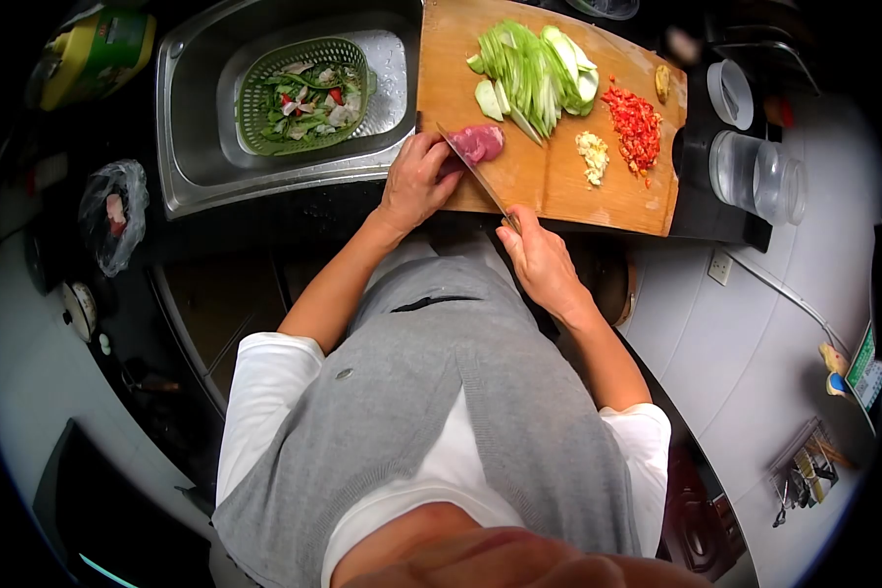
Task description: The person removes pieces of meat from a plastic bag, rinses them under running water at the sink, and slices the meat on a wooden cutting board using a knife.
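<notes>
A piece of raw meat (pixel 479 144) lies near the left edge of the wooden cutting board (pixel 549 191). My left hand (pixel 418 183) is closed over the meat's near end, fingers curled beside the blade. In my right hand (pixel 544 263) is the handle of a kitchen knife (pixel 477 176), its blade slanting from lower right to upper left against the meat. Farther back on the board are sliced pale green vegetable (pixel 534 78), chopped red pepper (pixel 634 127) and a small heap of minced garlic (pixel 593 157). My fingers partly hide the meat.
To the left, a steel sink (pixel 181 118) holds a green colander (pixel 252 103) with vegetable scraps. A plastic bag (pixel 113 218) lies left of the sink. Clear containers (pixel 755 176) and a white bowl (pixel 730 95) stand right of the board. A yellowish piece (pixel 662 83) sits at the board's far right.
</notes>
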Motion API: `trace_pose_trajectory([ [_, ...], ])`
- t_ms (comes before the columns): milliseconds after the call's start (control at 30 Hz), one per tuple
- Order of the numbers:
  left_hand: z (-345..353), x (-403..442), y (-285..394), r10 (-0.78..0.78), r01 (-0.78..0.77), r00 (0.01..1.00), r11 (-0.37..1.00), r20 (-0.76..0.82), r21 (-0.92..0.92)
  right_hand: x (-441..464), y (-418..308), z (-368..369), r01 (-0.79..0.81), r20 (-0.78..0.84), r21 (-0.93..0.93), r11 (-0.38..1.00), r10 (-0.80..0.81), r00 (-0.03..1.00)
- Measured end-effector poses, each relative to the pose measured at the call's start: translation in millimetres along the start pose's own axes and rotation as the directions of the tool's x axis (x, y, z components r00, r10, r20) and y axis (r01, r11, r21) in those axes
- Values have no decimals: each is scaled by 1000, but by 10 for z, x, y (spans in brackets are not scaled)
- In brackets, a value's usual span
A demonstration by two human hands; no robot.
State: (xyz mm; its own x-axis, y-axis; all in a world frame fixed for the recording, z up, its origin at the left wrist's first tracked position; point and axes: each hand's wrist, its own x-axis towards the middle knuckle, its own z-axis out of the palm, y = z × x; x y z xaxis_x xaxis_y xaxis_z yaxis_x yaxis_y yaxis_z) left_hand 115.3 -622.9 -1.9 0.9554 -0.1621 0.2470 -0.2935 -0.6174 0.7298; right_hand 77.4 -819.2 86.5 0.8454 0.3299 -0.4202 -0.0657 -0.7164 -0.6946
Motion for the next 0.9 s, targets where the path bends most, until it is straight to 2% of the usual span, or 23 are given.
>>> trace_pose_trajectory([
  [200, -13, 59, -2, -2, 3, 1000, 1000, 28, -30, 154, -47, -33, -2, 38, -122, 992, 7, 999],
  [267, -4, 74, -16, -1, 2, 999, 999, 43, -34, 256, -58, -31, 26, 37, -131, 991, -21, 999],
  [333, 31, 85, -38, 75, -74, 997, 993, 12, -88, 425, -100, -20, 56, 35, -140, 989, -51, 998],
  [467, 51, 85, -48, 80, -79, 997, 995, 11, -53, 719, -133, 13, 77, 74, -79, 994, -71, 995],
  [500, 43, 90, -78, 84, -83, 996, 995, 22, -52, 734, -113, 20, 94, 78, -32, 995, -91, 993],
  [633, 65, 67, -147, 73, -72, 997, 995, 8, -76, 407, -25, -79, 89, 62, -48, 995, -86, 994],
  [667, 64, 45, -153, 80, -79, 997, 994, 7, -78, 325, 26, -69, 47, 74, -83, 995, -40, 996],
  [700, 55, 41, -161, 47, -46, 999, 993, 12, -109, 266, 88, -65, 6, 79, -118, 993, 3, 997],
  [767, 14, 39, -132, 26, -23, 999, 989, 20, -143, 147, 210, -77, 21, 72, -125, 992, -12, 997],
  [833, -54, 38, -39, -51, 42, 998, 969, -29, -243, 26, 231, -118, -77, 121, -93, 993, 88, 989],
  [867, -129, 77, -27, -61, 35, 992, 973, -107, -228, -14, 195, -153, -101, 124, -82, 992, 110, 986],
  [900, -173, 129, -103, -156, 108, 974, 958, -166, -264, -39, 221, -152, -87, 112, -76, 993, 96, 989],
])
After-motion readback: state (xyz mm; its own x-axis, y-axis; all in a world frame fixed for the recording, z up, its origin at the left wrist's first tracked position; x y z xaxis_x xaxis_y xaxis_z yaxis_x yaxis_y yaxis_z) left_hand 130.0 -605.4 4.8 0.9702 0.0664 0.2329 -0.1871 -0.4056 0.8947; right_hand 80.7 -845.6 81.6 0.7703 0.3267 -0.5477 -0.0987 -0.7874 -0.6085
